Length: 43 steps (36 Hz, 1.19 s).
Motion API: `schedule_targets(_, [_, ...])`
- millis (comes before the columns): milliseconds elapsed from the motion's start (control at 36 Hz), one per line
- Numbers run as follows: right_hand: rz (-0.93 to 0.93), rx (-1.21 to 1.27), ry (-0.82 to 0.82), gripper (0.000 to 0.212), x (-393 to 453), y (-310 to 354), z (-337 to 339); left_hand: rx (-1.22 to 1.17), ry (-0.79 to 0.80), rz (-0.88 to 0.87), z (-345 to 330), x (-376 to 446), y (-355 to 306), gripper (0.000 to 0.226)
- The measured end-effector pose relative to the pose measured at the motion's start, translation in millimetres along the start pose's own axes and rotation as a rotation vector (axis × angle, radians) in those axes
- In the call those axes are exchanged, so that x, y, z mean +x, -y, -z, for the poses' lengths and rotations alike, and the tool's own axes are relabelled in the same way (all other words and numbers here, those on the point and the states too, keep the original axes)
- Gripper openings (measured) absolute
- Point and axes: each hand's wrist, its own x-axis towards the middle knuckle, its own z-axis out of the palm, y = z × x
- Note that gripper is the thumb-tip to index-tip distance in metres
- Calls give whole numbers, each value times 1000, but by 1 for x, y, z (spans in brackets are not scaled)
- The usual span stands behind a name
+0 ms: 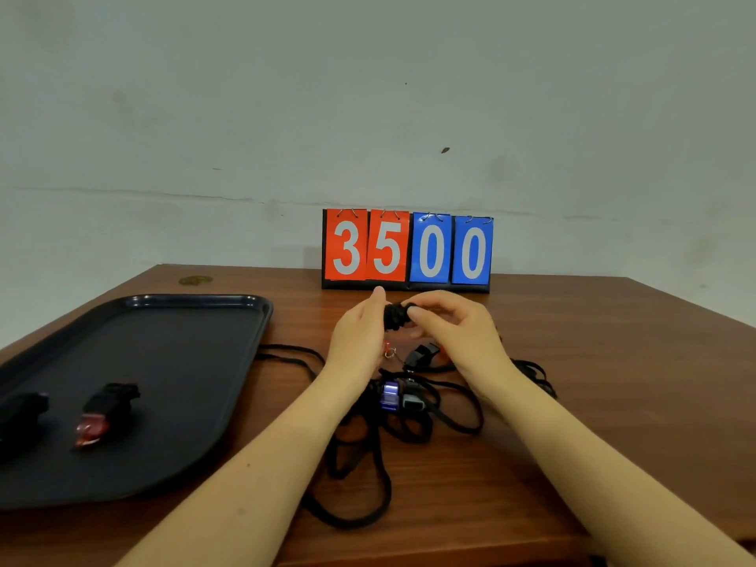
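Right hand (458, 333) and left hand (359, 339) grip cord (395, 317); tray (196, 299) holds whistles (107, 403).

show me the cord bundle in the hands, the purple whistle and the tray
cord bundle (395, 317): head view, its middle
purple whistle (389, 394): head view, its shiny body
tray (172, 354): head view, bare floor

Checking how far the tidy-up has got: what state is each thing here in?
cord bundle: wound tight, held off the table.
left hand: holds the cord bundle.
right hand: pinches the cord bundle.
tray: flat on the table.
red whistle: cord-wrapped, lying in the tray.
loose cords: tangled on the table.
purple whistle: unwrapped, lying among the loose cords.
scoreboard: upright, showing 35 and 00.
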Motion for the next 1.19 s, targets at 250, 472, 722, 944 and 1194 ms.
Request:
schedule_targets(250, [-161, 264, 101, 20, 4, -9, 10, -44, 170, 200, 2, 4, 0, 22])
schedule_targets(472, [-451, 627, 136, 15, 9, -7, 11, -2, 208, 187, 1, 5, 3, 27])
schedule_targets(722, [-526, 806, 155, 20, 11, -5, 15, -67, 298, 124, 2, -9, -3, 33])
schedule_targets(944, [-387, 640, 114, 31, 9, -8, 9, -95, 204, 177, 3, -5, -2, 34])
schedule_targets(1194, [-144, 57, -42, 14, 1, 1, 3, -101, 173, 171, 3, -7, -1, 29])
